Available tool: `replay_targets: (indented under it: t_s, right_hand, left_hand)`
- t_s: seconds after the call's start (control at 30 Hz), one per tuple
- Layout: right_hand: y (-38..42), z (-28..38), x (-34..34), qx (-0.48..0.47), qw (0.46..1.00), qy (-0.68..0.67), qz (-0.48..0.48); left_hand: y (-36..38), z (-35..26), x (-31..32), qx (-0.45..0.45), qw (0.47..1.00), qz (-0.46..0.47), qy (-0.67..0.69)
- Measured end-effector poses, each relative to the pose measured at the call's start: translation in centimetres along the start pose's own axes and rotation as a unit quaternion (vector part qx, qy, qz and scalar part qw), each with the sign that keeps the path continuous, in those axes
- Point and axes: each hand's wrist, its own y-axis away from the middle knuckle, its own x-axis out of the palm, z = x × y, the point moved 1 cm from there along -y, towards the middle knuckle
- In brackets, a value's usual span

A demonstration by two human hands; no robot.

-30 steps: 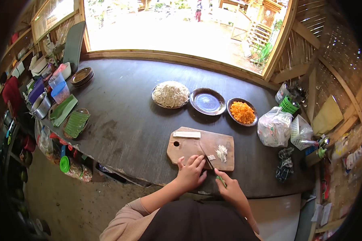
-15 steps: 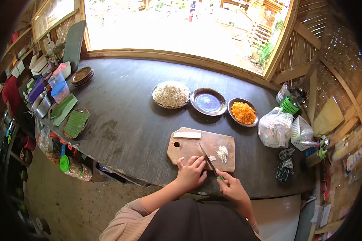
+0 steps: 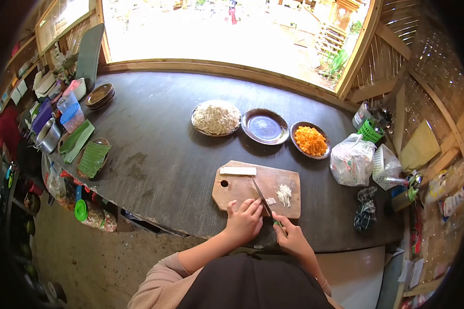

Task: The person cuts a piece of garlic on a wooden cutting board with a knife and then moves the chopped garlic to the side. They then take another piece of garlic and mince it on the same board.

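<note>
My right hand (image 3: 293, 239) is closed around the green handle of a knife (image 3: 261, 194), its blade slanting up and left across the wooden cutting board (image 3: 237, 192). Just left of the blade, my left hand (image 3: 244, 221) rests on the board's near edge with fingers bent and pressed down; whatever lies under them is hidden. Small white slices (image 3: 271, 201) lie against the blade's right side. Farther right on the board is a little heap of thin white strips (image 3: 283, 195). A long white block (image 3: 237, 171) lies along the board's far edge.
Beyond the board stand a bowl of pale shreds (image 3: 216, 118), a dark plate (image 3: 265, 126) and a bowl of diced orange pieces (image 3: 310, 141). A white plastic bag (image 3: 352, 159) and a crumpled dark cloth (image 3: 365, 208) sit rightward. Banana leaves (image 3: 94, 160) lie at left.
The view has shifted slightly. Both hands stay at the same spot on the board, and the knife blade sits a little closer to the left fingers. Little else differs.
</note>
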Motion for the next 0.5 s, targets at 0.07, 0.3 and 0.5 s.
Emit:
replay_targets:
  t_s: [0.07,0.3,0.5]
  right_hand:
    - [1.1,0.2,-0.1,0.011,1.000,0.004,-0.005]
    - [2.5,-0.6,0.2,0.013,1.000,-0.015,-0.015]
    - [1.0,0.3,0.1,0.062,0.995,-0.077,0.006]
  left_hand:
    - [0.1,0.0,0.1,0.000,1.000,-0.012,-0.003]
    - [0.3,-0.1,-0.3,-0.005,1.000,-0.011,0.014]
    - [0.2,0.3,-0.6,-0.046,0.991,-0.022,0.125]
